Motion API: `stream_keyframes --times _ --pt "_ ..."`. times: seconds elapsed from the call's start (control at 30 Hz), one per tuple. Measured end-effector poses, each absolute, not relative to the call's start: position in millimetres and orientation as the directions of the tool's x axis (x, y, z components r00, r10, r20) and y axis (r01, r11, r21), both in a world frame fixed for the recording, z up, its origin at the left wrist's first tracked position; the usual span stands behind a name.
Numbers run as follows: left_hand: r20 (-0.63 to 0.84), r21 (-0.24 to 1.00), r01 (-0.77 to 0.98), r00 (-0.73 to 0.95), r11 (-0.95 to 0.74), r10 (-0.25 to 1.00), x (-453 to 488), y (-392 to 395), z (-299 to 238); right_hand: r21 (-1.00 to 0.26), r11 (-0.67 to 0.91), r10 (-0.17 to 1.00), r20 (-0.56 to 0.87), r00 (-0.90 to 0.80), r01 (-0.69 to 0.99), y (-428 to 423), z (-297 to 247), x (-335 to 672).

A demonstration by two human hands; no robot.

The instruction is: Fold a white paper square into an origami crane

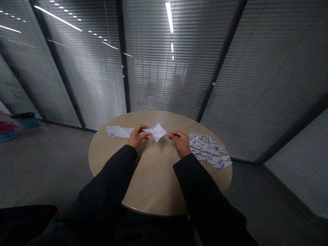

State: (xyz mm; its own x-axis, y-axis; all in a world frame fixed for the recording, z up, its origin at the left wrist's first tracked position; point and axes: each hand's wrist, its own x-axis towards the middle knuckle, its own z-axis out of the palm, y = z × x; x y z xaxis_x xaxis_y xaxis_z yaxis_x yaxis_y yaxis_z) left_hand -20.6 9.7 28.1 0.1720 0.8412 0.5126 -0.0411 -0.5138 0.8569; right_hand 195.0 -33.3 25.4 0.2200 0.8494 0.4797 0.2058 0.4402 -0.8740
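Observation:
Between my two hands, above the round table, is a partly folded white paper with a diamond-shaped middle and faint dark marks. My left hand pinches its left end between thumb and fingers. At the opposite corner, my right hand grips the paper with thumb and forefinger. Flat white paper sheets lie overlapping to the left of my left hand. Beyond my right hand spreads a pile of folded paper cranes, many with pointed tips.
Glass partitions with blinds stand right behind the table. A blue bin with a dark liner is on the floor at far left, near a blue container with red stuff. A dark object shows at lower left.

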Motion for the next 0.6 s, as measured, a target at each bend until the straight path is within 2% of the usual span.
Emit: stream_keyframes --times 0.27,0.47,0.6 --pt "0.441 0.896 -0.007 0.133 -0.445 0.887 -20.5 3.3 34.0 -0.887 0.444 0.882 0.457 0.114 0.124 -33.9 23.4 189.6" --pt "0.432 0.899 0.002 0.146 -0.437 0.89 -18.3 2.0 33.9 -0.898 0.399 0.902 0.421 0.097 0.184 -35.9 24.8 185.6" --pt "0.443 0.893 0.01 0.165 -0.45 0.881 -16.2 2.3 31.3 -0.903 0.395 0.904 0.414 0.103 0.166 -35.2 24.2 184.7"
